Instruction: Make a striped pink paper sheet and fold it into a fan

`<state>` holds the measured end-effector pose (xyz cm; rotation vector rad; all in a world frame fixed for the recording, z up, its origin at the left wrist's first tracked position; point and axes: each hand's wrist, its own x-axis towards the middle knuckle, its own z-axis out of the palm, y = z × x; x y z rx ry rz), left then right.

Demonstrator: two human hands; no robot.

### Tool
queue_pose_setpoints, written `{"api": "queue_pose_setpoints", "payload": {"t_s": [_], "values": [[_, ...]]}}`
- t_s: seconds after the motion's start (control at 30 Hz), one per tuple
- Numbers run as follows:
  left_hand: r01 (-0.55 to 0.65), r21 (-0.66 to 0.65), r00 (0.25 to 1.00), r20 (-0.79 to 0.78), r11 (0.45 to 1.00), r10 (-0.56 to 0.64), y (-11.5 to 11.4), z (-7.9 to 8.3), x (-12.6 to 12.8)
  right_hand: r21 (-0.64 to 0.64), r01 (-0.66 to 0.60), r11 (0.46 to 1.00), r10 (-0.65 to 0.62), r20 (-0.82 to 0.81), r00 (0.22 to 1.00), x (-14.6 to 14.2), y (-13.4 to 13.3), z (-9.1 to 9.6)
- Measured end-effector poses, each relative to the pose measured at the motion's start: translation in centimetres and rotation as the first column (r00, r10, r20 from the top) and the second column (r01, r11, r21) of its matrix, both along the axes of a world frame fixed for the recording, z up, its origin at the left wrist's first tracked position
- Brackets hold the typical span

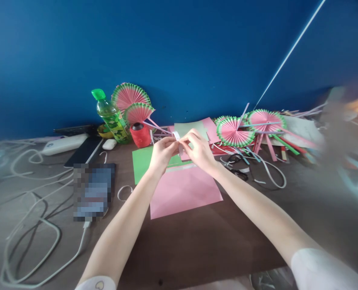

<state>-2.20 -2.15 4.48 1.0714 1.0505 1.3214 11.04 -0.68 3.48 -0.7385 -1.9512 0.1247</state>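
Pale strip (175, 135), pinched by the fingertips of the left hand (162, 155) and right hand (199, 150) above the tabletop (197, 241), toward its far edge; long axis near-vertical in view, upper end leaning slightly left.

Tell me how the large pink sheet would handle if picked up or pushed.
The pink sheet looks thin, so it is probably light and would likely sag when lifted by one corner. Lying flat on the dark table, it should slide rather than tip. The pleated fans look like similar paper, so it may crease easily.
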Motion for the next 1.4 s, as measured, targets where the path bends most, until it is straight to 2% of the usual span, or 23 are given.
{"api": "queue_pose_setpoints", "payload": {"t_s": [0.2,0.5,0.63,0.73,0.9,1.07,1.23,1.4], "values": [[-0.058,0.028,0.997,-0.054,0.998,0.060,-0.2,-0.1,0.2,-0.042,0.007,0.999,-0.006,0.007,1.000,-0.1,-0.1,0.1],[0.058,-0.068,0.986,0.158,0.996,-0.046,0.3,-0.5,0.2,0.017,0.011,1.000,-0.012,0.055,0.998,0.0,-0.2,-0.1],[0.035,-0.094,0.981,0.194,0.995,-0.016,0.6,-0.5,-0.1,0.005,-0.039,0.999,0.038,0.075,0.996,-0.1,-0.3,0.0],[0.018,-0.087,0.982,0.189,0.996,-0.002,0.8,-0.2,-0.6,-0.025,-0.055,0.998,0.056,0.060,0.997,-0.1,-0.2,0.2],[0.137,-0.023,0.980,0.152,0.990,-0.131,0.9,0.2,-1.2,-0.121,-0.076,0.990,0.066,-0.085,0.994,0.1,0.2,0.5],[0.108,-0.005,0.990,0.097,0.994,-0.107,0.7,0.2,-0.9,-0.207,-0.114,0.972,0.094,-0.105,0.990,0.3,0.2,0.8],[0.051,0.050,0.998,0.035,0.997,-0.053,0.5,-0.1,-0.4,-0.171,-0.037,0.985,0.022,-0.086,0.996,-0.1,0.0,0.6],[0.002,0.057,1.000,0.021,0.998,-0.003,0.8,-0.3,-0.6,-0.084,0.019,0.996,-0.015,0.047,0.999,-0.3,-0.5,0.6]]}}
